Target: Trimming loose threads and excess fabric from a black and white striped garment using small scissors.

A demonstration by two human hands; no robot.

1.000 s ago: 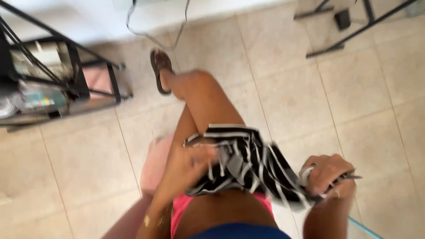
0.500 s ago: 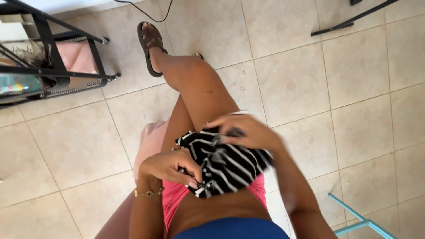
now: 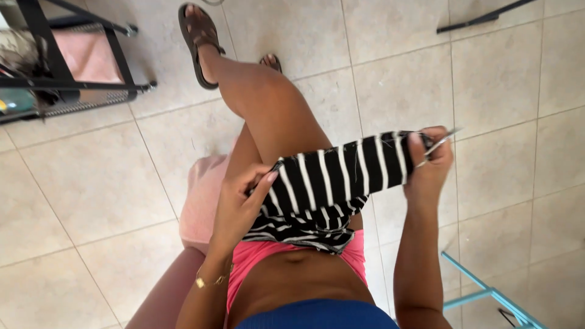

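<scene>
Black-and-white striped cloth [image 3: 332, 183] now stretches across the lap at frame centre, where half a second ago it sat bunched between the hands. The left hand [image 3: 241, 204] pinches its lower-left end; the right hand [image 3: 429, 161], now swung out to the right, clamps the other end along with a thin metal tool [image 3: 442, 141]. Beige floor tiles [image 3: 91, 183] lie around.

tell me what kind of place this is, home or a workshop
Most likely a room in a home. The floor is pale ceramic tile, a black metal rack stands at the upper left, and the person sits on a pink cushioned seat in sandals, stretching a black-and-white striped cloth between left hand and right hand.
</scene>
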